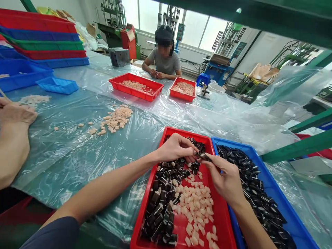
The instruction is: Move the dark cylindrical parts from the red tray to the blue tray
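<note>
While my left hand [179,147] and right hand [225,176] pinch a black part [203,156], pale pieces [195,200] lie in the red tray [221,216] toward the bench's [140,138] near edge.

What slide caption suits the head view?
Left hand and right hand hold a dark piece over a red tray of mixed small parts.

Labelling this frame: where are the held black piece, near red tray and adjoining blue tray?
Held black piece [202,156], head view: near its middle.
Red tray [221,215], head view: bare floor.
Blue tray [284,200], head view: right wall.
</note>
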Motion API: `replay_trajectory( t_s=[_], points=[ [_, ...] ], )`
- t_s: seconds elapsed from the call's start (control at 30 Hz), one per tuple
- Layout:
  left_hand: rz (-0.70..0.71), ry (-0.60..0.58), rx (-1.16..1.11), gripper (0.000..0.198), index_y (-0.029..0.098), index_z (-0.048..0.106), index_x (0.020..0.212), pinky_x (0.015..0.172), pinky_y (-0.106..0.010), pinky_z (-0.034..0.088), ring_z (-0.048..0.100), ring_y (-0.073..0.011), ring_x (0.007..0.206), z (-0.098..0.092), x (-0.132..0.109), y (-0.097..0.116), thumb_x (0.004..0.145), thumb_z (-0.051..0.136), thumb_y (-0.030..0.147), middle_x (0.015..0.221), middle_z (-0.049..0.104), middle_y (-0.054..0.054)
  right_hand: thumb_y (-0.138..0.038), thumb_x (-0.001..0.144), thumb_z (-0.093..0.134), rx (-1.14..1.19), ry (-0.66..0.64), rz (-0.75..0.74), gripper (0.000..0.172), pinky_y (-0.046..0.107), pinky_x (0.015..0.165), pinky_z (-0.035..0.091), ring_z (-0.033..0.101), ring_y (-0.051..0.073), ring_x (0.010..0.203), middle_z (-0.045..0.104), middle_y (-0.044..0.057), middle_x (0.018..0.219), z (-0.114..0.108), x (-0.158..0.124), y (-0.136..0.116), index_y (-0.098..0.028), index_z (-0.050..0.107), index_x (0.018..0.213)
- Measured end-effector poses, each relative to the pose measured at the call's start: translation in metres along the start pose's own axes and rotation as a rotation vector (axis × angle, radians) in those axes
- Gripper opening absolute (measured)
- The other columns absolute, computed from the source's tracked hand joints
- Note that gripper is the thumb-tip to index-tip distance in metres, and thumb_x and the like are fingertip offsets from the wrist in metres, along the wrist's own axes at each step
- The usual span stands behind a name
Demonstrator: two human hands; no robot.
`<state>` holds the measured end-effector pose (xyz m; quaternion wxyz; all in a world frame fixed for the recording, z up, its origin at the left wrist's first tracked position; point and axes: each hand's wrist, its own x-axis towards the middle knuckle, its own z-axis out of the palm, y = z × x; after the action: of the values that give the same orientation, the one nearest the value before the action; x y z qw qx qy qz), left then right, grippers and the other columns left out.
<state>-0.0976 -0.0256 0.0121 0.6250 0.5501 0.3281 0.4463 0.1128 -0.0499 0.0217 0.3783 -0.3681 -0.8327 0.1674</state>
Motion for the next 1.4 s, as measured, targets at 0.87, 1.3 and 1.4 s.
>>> replay_trajectory(
  t_s=[0.87, 1.3, 1.4],
  points=[
    [0.437, 0.017, 0.994, 0.022, 0.024, 0.076, 0.098, 0.074, -0.026, 0.055, 0.074, -0.0194, 0.082, -0.002, -0.031, 0.065, 0.088, 0.058, 0.033, 0.095, 0.079, -0.001, -0.025, 0.087, 0.059, -0.546, -0.111, 0.461, 0.027, 0.034, 0.076, 0.053, 0.069, 0.020, 0.081, 0.076, 0.006, 0.097, -0.115, -0.047, 0.075, -0.021, 0.072, 0.110],
    [0.480, 0.044, 1.027, 0.023, 0.022, 0.076, 0.094, 0.076, -0.027, 0.055, 0.072, -0.0173, 0.076, -0.009, -0.037, 0.077, 0.089, 0.055, 0.029, 0.092, 0.078, -0.001, -0.019, 0.090, 0.059, -0.689, -0.452, 0.062, 0.030, 0.040, 0.096, 0.045, 0.058, 0.025, 0.111, 0.068, 0.010, 0.118, -0.037, 0.021, 0.049, -0.016, 0.065, 0.119],
    [0.497, 0.013, 1.030, 0.024, 0.022, 0.076, 0.095, 0.074, -0.027, 0.054, 0.071, -0.0168, 0.074, -0.007, -0.037, 0.078, 0.090, 0.053, 0.027, 0.092, 0.078, -0.001, -0.014, 0.085, 0.062, -0.883, -0.651, 0.022, 0.036, 0.042, 0.094, 0.041, 0.052, 0.030, 0.118, 0.067, 0.013, 0.119, -0.003, 0.040, 0.049, -0.014, 0.063, 0.121]
  ],
)
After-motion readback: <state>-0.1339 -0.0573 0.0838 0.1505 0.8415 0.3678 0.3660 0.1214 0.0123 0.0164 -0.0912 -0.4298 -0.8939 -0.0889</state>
